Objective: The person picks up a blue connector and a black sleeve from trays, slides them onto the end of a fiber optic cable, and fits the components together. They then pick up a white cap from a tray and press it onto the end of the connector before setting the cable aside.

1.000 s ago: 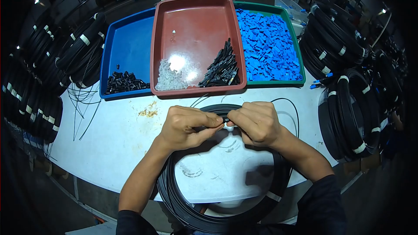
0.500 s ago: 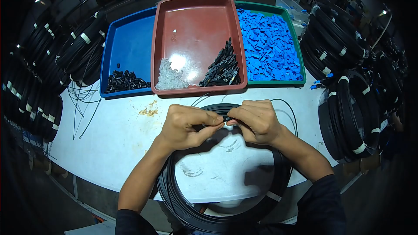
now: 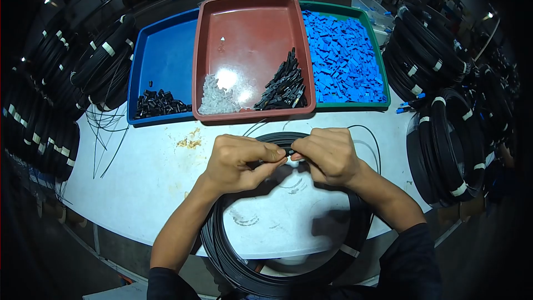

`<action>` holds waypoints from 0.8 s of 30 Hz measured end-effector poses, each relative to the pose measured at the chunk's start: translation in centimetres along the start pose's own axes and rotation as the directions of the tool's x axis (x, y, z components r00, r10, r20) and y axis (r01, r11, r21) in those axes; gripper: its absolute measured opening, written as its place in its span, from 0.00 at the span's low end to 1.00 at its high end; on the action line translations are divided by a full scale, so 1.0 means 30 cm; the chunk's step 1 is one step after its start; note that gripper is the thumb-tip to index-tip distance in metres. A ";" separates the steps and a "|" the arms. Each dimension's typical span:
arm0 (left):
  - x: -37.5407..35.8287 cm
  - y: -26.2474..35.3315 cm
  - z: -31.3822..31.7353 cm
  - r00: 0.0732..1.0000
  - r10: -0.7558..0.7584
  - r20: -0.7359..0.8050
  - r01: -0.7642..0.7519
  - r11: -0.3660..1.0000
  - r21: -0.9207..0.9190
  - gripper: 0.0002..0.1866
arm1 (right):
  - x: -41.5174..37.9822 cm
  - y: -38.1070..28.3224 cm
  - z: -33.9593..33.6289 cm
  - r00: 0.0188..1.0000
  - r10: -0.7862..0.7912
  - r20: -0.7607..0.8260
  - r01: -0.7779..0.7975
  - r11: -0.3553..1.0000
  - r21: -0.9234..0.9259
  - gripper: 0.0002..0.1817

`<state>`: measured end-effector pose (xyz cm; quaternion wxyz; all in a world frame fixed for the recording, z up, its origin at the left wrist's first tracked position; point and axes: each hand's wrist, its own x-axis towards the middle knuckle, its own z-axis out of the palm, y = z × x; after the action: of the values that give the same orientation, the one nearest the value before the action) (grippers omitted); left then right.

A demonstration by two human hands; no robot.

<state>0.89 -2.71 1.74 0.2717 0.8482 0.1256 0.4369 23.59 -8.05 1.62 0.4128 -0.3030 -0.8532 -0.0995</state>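
A coil of black cable (image 3: 219, 244) lies at the table's front edge, partly beyond it, with a white tape band at its lower right. Over its far side, my left hand (image 3: 239, 158) and my right hand (image 3: 328, 155) meet almost fingertip to fingertip. Each pinches with thumb and forefinger at a small black piece (image 3: 289, 152) between them. Fingers cover most of that piece, so its kind cannot be made out. A loose loop of thin black cable (image 3: 379, 158) arcs out to the right of my right hand.
Beyond the hands stand a blue tray (image 3: 161, 72) with short black parts, a red tray (image 3: 252, 33) with clear and black parts, and a green tray (image 3: 383, 86) of blue clips. Cable coils (image 3: 444, 150) are stacked right, more coils (image 3: 108, 61) left, with loose cable ends.
My right hand has shifted very slightly to the right. Both hands keep their pinch, and the trays and coils stand as before.
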 end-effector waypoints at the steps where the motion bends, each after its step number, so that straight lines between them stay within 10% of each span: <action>1: 0.005 0.000 -0.003 0.993 0.111 0.042 -0.114 0.990 0.078 0.07 | -0.001 0.001 0.004 1.000 0.001 -0.002 -0.001 1.000 -0.001 0.09; 5: 0.005 -0.005 0.005 0.974 0.227 0.019 -0.226 0.954 0.196 0.07 | -0.007 0.009 0.031 0.995 0.088 -0.042 -0.083 0.991 0.110 0.08; 10: -0.013 0.005 0.001 0.980 -0.197 0.007 0.197 0.978 -0.069 0.06 | 0.007 -0.002 0.009 1.000 0.008 -0.025 -0.007 0.999 0.031 0.08; 16: 0.003 -0.006 0.009 0.981 0.191 0.045 -0.196 0.959 0.206 0.07 | -0.009 0.010 0.015 0.998 0.059 0.014 -0.060 0.996 0.060 0.09; 24: -0.006 0.013 0.005 0.996 -0.074 -0.043 0.075 0.997 0.002 0.07 | 0.011 -0.003 0.013 0.999 -0.017 -0.042 0.015 0.999 -0.040 0.08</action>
<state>0.88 -3.15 1.77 0.2837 0.8338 0.1636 0.4445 23.13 -7.82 1.64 0.4239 -0.3022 -0.8445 -0.1260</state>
